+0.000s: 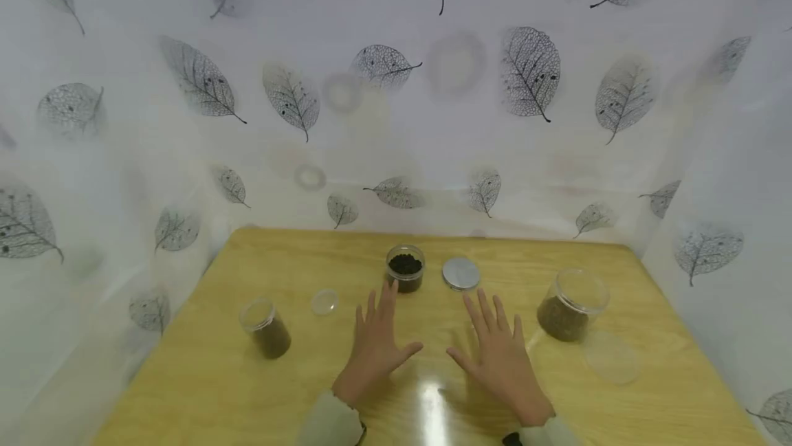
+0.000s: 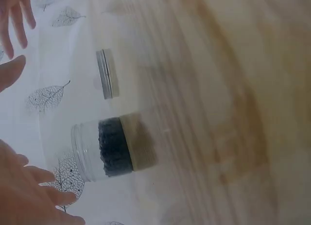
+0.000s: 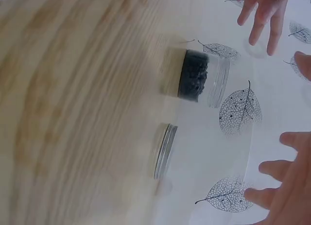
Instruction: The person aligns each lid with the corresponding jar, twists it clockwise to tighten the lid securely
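Note:
My left hand (image 1: 376,346) is spread over the table, its fingertips overlapping the lower edge of a clear jar (image 1: 405,269) of black granules in the head view. My right hand (image 1: 498,357) is likewise spread, fingers pointing toward a round silver lid (image 1: 460,273). Neither hand holds anything. The left wrist view shows the same jar (image 2: 116,147), roughly half full, with the silver lid (image 2: 104,74) lying flat beside it. In the right wrist view, jar (image 3: 193,75) and lid (image 3: 165,151) stand ahead of the right hand's fingers (image 3: 277,170).
A slim clear jar (image 1: 266,329) with dark contents stands at left, a small clear lid (image 1: 324,302) by it. A wider jar (image 1: 566,312) with dark contents stands at right, a large clear lid (image 1: 611,358) beside it. Leaf-print cloth (image 1: 396,137) rises behind the wooden table (image 1: 204,391).

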A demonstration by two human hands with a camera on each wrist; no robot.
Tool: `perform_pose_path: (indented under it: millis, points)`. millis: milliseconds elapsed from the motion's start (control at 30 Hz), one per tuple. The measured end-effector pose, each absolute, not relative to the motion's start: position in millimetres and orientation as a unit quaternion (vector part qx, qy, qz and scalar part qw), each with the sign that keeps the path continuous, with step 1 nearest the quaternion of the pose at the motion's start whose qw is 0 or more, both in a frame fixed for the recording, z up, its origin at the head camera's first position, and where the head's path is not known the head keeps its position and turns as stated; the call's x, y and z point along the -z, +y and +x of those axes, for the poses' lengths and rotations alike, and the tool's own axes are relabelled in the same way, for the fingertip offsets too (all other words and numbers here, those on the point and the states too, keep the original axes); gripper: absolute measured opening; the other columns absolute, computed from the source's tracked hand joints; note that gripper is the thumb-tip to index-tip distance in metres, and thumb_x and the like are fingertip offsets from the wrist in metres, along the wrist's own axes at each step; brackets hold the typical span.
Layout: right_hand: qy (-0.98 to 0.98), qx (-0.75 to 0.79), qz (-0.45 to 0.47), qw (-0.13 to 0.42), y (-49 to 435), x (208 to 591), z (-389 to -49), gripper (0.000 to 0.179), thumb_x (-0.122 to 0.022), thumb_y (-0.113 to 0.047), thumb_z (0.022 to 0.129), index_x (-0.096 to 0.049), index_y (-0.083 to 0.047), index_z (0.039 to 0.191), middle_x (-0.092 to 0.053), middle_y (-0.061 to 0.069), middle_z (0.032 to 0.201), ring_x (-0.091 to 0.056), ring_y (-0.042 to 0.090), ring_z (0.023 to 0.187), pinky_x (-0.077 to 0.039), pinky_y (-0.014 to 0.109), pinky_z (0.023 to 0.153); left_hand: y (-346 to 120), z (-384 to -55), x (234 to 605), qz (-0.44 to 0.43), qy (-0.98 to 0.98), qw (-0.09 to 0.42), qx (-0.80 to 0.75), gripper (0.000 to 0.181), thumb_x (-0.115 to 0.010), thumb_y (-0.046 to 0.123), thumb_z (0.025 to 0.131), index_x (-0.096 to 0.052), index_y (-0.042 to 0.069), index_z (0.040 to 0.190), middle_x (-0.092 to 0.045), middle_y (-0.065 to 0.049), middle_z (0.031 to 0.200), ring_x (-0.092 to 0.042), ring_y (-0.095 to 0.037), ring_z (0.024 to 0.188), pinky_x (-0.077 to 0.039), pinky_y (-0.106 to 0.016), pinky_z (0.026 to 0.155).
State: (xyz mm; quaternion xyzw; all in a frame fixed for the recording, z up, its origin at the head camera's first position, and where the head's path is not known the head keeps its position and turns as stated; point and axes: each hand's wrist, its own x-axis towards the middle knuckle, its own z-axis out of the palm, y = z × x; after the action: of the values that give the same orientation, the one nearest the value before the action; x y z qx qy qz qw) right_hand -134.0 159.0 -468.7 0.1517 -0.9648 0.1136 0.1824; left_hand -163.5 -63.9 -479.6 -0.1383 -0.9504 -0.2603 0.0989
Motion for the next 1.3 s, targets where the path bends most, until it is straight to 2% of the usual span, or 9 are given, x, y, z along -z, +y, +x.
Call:
perform_pose_path:
  millis: [200, 300, 467, 567, 700, 800, 933, 1033, 1300]
  points:
    - [-0.941, -0.108, 0.200, 0.250, 176.8, 459.1, -155.8, 0.084, -0.062, -0.057, 0.079, -0.035, -0.010, 0.144, -0.042, 0.017, 0.144, -0.043, 0.043, 0.127, -0.039, 0.067, 0.093, -71.4, -187.6, 470.8, -0.139, -0.923, 0.098, 0.344, 0.107, -0.079, 0.038, 0.073, -0.012, 0.008, 0.151, -0.019, -0.014, 0.156, -0.024, -0.038, 0.141, -0.022, -0.056, 0.113]
    - [-0.928, -0.115, 0.224, 0.275, 187.7, 453.6, -168.3, 0.077, -0.053, -0.060, 0.085, -0.043, -0.006, 0.138, -0.052, 0.018, 0.133, -0.051, 0.040, 0.119, -0.041, 0.065, 0.092, -75.4, -201.4, 466.0, -0.132, -0.909, 0.098, 0.383, 0.102, -0.078, 0.034, 0.074, -0.016, 0.006, 0.149, -0.023, -0.017, 0.154, -0.026, -0.035, 0.140, -0.025, -0.050, 0.114]
    - [-0.913, -0.127, 0.251, 0.296, 203.0, 447.3, -189.1, 0.071, -0.043, -0.061, 0.090, -0.051, -0.003, 0.131, -0.057, 0.017, 0.123, -0.056, 0.036, 0.109, -0.042, 0.060, 0.091, -81.1, -224.2, 458.6, -0.117, -0.883, 0.087, 0.445, 0.098, -0.078, 0.027, 0.076, -0.017, 0.006, 0.148, -0.030, -0.022, 0.146, -0.034, -0.039, 0.133, -0.033, -0.053, 0.109]
    - [-0.912, -0.126, 0.261, 0.291, 208.2, 443.8, -201.7, 0.064, -0.056, -0.051, 0.088, -0.051, -0.003, 0.130, -0.058, 0.017, 0.121, -0.056, 0.036, 0.109, -0.043, 0.057, 0.091, -83.1, -238.0, 457.8, -0.118, -0.874, 0.083, 0.464, 0.097, -0.078, 0.024, 0.076, -0.017, 0.006, 0.148, -0.032, -0.023, 0.144, -0.035, -0.039, 0.131, -0.035, -0.053, 0.107]
    - [-0.915, -0.123, 0.267, 0.276, 209.5, 440.8, -217.7, 0.064, -0.072, -0.036, 0.078, -0.052, -0.003, 0.129, -0.059, 0.017, 0.119, -0.057, 0.036, 0.107, -0.044, 0.056, 0.090, -83.1, -253.3, 459.4, -0.117, -0.872, 0.071, 0.470, 0.095, -0.078, 0.024, 0.077, -0.018, 0.007, 0.148, -0.030, -0.021, 0.146, -0.034, -0.038, 0.133, -0.033, -0.053, 0.108]
    - [-0.920, -0.121, 0.266, 0.262, 206.8, 440.9, -230.3, 0.063, -0.074, -0.034, 0.077, -0.053, -0.003, 0.128, -0.060, 0.016, 0.119, -0.058, 0.036, 0.107, -0.045, 0.055, 0.090, -82.5, -261.3, 461.9, -0.125, -0.872, 0.068, 0.469, 0.095, -0.078, 0.029, 0.077, -0.019, 0.006, 0.148, -0.030, -0.021, 0.147, -0.033, -0.038, 0.134, -0.032, -0.053, 0.109]
    - [-0.924, -0.123, 0.271, 0.240, 199.0, 443.8, -246.5, 0.060, -0.073, -0.035, 0.079, -0.054, -0.003, 0.127, -0.061, 0.016, 0.118, -0.059, 0.035, 0.106, -0.047, 0.054, 0.090, -81.6, -268.5, 469.4, -0.153, -0.870, 0.093, 0.459, 0.099, -0.074, 0.044, 0.076, -0.019, 0.002, 0.147, -0.031, -0.025, 0.144, -0.034, -0.042, 0.131, -0.032, -0.057, 0.107]
    - [-0.929, -0.121, 0.270, 0.221, 192.4, 449.0, -257.0, 0.060, -0.073, -0.035, 0.079, -0.054, -0.004, 0.127, -0.062, 0.016, 0.118, -0.060, 0.034, 0.106, -0.047, 0.053, 0.090, -79.6, -273.4, 475.7, -0.163, -0.867, 0.102, 0.459, 0.103, -0.074, 0.047, 0.075, -0.017, 0.000, 0.147, -0.031, -0.027, 0.143, -0.034, -0.043, 0.130, -0.031, -0.059, 0.106]
    - [-0.945, -0.128, 0.255, 0.157, 179.6, 461.7, -277.9, 0.058, -0.071, -0.037, 0.080, -0.054, -0.006, 0.127, -0.060, 0.016, 0.121, -0.058, 0.033, 0.109, -0.046, 0.055, 0.090, -73.6, -283.8, 488.9, -0.136, -0.869, 0.083, 0.468, 0.109, -0.084, 0.030, 0.068, -0.014, 0.001, 0.148, -0.029, -0.027, 0.144, -0.033, -0.041, 0.133, -0.030, -0.055, 0.109]
